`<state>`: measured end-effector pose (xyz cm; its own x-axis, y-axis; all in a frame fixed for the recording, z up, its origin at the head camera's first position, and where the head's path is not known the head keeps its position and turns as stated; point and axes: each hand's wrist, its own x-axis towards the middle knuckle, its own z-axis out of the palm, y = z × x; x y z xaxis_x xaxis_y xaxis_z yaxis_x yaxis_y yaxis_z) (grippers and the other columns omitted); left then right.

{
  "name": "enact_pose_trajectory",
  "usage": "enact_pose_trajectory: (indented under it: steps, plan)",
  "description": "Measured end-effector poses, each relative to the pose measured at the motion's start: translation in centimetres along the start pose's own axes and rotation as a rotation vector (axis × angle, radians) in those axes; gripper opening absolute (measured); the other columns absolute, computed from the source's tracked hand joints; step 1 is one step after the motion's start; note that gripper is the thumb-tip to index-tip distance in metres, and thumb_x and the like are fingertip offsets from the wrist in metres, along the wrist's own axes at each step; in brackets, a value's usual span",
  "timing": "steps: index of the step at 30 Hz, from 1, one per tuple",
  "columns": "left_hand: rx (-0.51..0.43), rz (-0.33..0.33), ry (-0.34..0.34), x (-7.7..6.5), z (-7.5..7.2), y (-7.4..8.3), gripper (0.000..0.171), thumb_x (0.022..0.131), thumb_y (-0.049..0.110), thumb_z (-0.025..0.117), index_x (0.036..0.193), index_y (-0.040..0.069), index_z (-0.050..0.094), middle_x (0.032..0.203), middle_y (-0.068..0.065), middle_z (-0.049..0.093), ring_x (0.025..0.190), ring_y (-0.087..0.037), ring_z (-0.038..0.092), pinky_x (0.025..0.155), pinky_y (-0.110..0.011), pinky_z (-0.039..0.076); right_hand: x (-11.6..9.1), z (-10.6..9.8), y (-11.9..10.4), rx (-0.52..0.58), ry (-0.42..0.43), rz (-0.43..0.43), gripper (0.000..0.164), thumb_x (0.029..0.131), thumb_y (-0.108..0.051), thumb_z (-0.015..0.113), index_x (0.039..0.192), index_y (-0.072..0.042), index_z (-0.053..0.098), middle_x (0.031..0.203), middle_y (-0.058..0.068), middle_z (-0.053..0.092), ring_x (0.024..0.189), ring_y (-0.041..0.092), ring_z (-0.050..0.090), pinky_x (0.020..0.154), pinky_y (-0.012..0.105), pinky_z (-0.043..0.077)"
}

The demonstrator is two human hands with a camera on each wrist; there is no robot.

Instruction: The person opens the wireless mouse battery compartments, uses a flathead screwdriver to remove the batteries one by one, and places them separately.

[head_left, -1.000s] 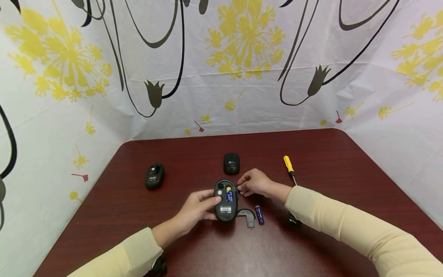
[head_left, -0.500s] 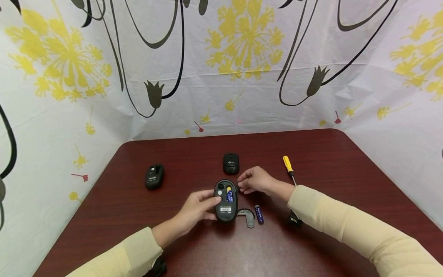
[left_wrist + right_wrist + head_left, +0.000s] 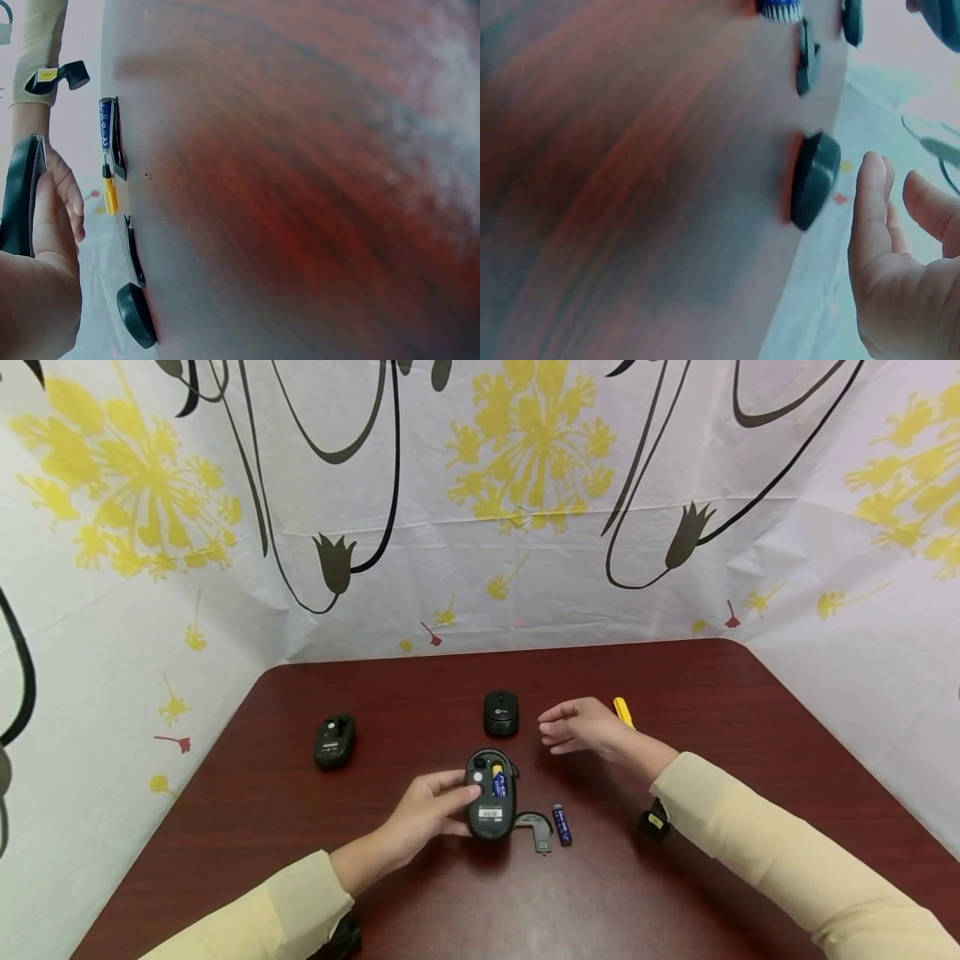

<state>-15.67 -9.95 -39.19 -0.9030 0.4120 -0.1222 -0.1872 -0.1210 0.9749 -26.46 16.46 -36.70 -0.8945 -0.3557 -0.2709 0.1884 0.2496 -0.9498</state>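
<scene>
Black mouse (image 3: 491, 805), held in left hand (image 3: 420, 814), right hand (image 3: 587, 727) apart

Held mouse (image 3: 491, 802) smooth plastic; table (image 3: 555, 910) glossy wood-grain.

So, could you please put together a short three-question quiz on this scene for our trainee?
1. Which grip, left or right, holds a mouse with a battery showing in its underside?

2. True or false: in the head view, the leftmost of the three mice lies with its underside against the table.

3. Fill in the blank: in the head view, just right of the curved gray piece lies a loose ____.

Key:
1. The left grip; the right grip shows nothing held.
2. False: the leftmost mouse lies with its underside facing up.
3. Battery, a blue one.
</scene>
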Motion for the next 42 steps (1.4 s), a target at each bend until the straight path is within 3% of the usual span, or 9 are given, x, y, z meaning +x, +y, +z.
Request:
enact_pose_trajectory:
  steps: [8, 17, 21, 26, 29, 33, 37, 42]
  plan:
    - [-0.006, -0.007, 0.007, -0.2, 0.0, 0.2, 0.049, 0.084, 0.021, 0.061, 0.125, -0.002, 0.045, 0.112, -0.018, 0.054, 0.089, -0.027, 0.060, 0.069, -0.042, 0.051, -0.5, -3.4, -0.6, 0.005, -0.040, -0.030, 0.038, 0.087, -0.011, 0.055, 0.121, 0.004, 0.046, 0.125, 0.027, 0.041, 0.105, 0.030, 0.051, 0.082, 0.042, 0.046]
    - [-0.006, -0.011, 0.010, -0.3, 0.1, 0.2, 0.049, 0.085, 0.021, 0.060, 0.125, -0.002, 0.045, 0.112, -0.019, 0.054, 0.090, -0.027, 0.059, 0.069, -0.042, 0.051, -0.2, -7.7, -0.6, -0.015, 0.038, 0.001, 0.048, 0.085, -0.018, 0.059, 0.125, 0.001, 0.042, 0.128, 0.025, 0.038, 0.113, 0.032, 0.045, 0.087, 0.042, 0.042]
    - [-0.006, -0.009, 0.011, -0.2, 0.1, 0.2, 0.048, 0.084, 0.021, 0.061, 0.124, -0.002, 0.046, 0.112, -0.019, 0.055, 0.089, -0.027, 0.059, 0.069, -0.042, 0.051, -0.1, -9.4, -0.4, 0.024, 0.072, 0.013, 0.052, 0.085, -0.020, 0.060, 0.127, 0.002, 0.040, 0.122, 0.018, 0.046, 0.112, 0.030, 0.045, 0.090, 0.043, 0.040]
    - [-0.011, -0.005, 0.008, -0.2, 0.1, 0.2, 0.048, 0.084, 0.020, 0.061, 0.124, -0.002, 0.045, 0.112, -0.019, 0.054, 0.090, -0.027, 0.059, 0.070, -0.042, 0.050, -0.1, -10.8, -0.2, 0.055, 0.125, 0.017, 0.053, 0.084, -0.020, 0.061, 0.126, 0.003, 0.040, 0.105, 0.006, 0.056, 0.099, 0.020, 0.055, 0.090, 0.044, 0.039]
    - [-0.012, -0.004, 0.006, -0.2, 0.1, 0.2, 0.048, 0.084, 0.021, 0.060, 0.124, -0.002, 0.045, 0.112, -0.019, 0.054, 0.091, -0.027, 0.059, 0.070, -0.042, 0.050, -0.1, -11.5, 0.0, 0.063, 0.157, 0.026, 0.053, 0.084, -0.020, 0.061, 0.126, 0.003, 0.039, 0.104, 0.004, 0.055, 0.104, 0.026, 0.052, 0.090, 0.044, 0.039]
    - [-0.012, -0.004, 0.007, -0.3, 0.1, 0.2, 0.049, 0.085, 0.021, 0.060, 0.125, -0.002, 0.045, 0.113, -0.019, 0.054, 0.091, -0.027, 0.059, 0.069, -0.042, 0.050, 0.1, -12.3, 0.4, 0.061, 0.194, 0.045, 0.054, 0.086, -0.020, 0.059, 0.129, 0.002, 0.036, 0.119, 0.014, 0.048, 0.117, 0.034, 0.039, 0.090, 0.042, 0.040]
    - [-0.014, -0.007, 0.010, -0.3, 0.1, 0.2, 0.049, 0.085, 0.021, 0.060, 0.125, -0.002, 0.044, 0.113, -0.018, 0.054, 0.091, -0.027, 0.059, 0.069, -0.042, 0.050, 0.4, -13.1, 1.1, 0.036, 0.225, 0.090, 0.058, 0.086, -0.023, 0.058, 0.132, 0.001, 0.034, 0.134, 0.021, 0.033, 0.118, 0.032, 0.038, 0.089, 0.039, 0.041]
    - [-0.012, -0.009, 0.012, -0.3, 0.1, 0.3, 0.049, 0.085, 0.020, 0.060, 0.125, -0.002, 0.044, 0.114, -0.018, 0.054, 0.091, -0.027, 0.059, 0.070, -0.042, 0.050, 1.0, -13.7, 2.1, 0.042, 0.250, 0.148, 0.055, 0.086, -0.023, 0.058, 0.132, -0.001, 0.036, 0.134, 0.019, 0.034, 0.117, 0.029, 0.040, 0.088, 0.037, 0.043]
